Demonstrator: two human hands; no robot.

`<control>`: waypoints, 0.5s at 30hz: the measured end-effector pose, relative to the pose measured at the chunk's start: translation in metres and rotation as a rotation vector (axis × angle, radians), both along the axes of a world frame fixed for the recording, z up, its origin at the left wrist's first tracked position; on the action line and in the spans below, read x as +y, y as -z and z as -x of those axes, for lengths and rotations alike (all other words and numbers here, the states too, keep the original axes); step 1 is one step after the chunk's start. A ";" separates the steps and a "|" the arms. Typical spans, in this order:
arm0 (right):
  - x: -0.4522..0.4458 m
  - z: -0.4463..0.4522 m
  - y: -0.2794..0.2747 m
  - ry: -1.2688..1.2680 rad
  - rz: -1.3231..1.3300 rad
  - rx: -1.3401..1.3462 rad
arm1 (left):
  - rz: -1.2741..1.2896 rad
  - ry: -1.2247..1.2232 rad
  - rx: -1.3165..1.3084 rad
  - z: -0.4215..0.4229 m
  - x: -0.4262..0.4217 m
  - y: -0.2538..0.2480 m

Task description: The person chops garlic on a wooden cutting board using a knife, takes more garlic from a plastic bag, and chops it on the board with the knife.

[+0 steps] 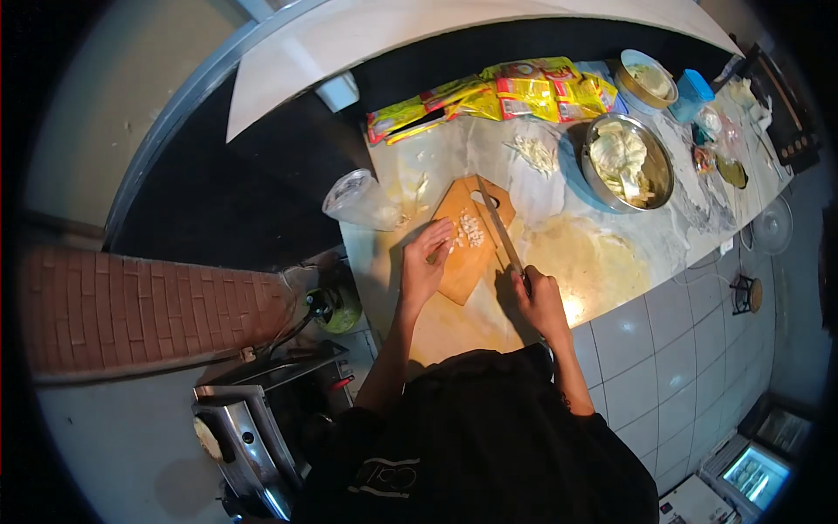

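Note:
A wooden cutting board point(460, 281) lies on the marble counter, with a small heap of chopped whitish pieces point(471, 230) on it, perhaps garlic. My left hand point(424, 262) rests at the board's left edge beside the pieces, its fingers stretched out and nothing visible in them. In my right hand point(539, 302) is the handle of a long knife point(500, 222). The blade points away from me across the board's right side, apart from the heap. Behind the board is a pile of pale shredded slivers point(534, 155).
A clear plastic tub point(356, 199) lies tilted left of the board. Yellow-red packets point(524, 91) line the back. To the right stand a metal bowl point(661, 188) of cabbage, another bowl point(630, 63) and a blue cup point(692, 87). A steel appliance point(246, 437) is at lower left.

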State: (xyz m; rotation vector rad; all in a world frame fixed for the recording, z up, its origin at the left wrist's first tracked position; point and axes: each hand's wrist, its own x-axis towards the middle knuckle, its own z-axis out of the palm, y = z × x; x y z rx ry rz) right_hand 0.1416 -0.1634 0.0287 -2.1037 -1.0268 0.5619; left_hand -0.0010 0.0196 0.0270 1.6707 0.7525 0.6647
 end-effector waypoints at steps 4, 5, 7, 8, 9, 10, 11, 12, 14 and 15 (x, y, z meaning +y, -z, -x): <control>0.002 0.001 -0.006 -0.031 0.015 0.014 | -0.011 -0.076 0.054 0.009 0.001 -0.006; 0.001 0.001 -0.007 -0.047 0.007 0.002 | -0.001 -0.073 -0.027 0.011 0.000 -0.004; 0.001 0.004 -0.011 -0.047 -0.003 0.033 | 0.005 -0.087 -0.119 0.015 0.000 0.003; -0.001 0.006 -0.012 -0.062 -0.005 0.021 | 0.054 -0.083 -0.171 0.016 -0.001 0.007; -0.001 0.008 -0.012 -0.056 -0.001 0.031 | 0.103 -0.075 -0.226 0.015 0.000 0.009; -0.002 0.009 -0.011 -0.048 0.005 0.039 | 0.100 -0.085 -0.243 0.014 0.001 0.011; -0.002 0.009 -0.005 -0.057 0.002 0.022 | 0.087 -0.087 -0.227 0.015 0.002 0.013; -0.003 0.011 0.007 -0.035 -0.060 0.005 | 0.077 -0.088 -0.207 0.017 0.004 0.015; -0.008 0.021 0.023 -0.008 -0.110 -0.013 | 0.074 -0.080 -0.168 0.025 0.001 -0.005; -0.009 0.027 0.026 0.026 -0.109 -0.001 | 0.067 -0.065 -0.121 0.030 0.002 -0.013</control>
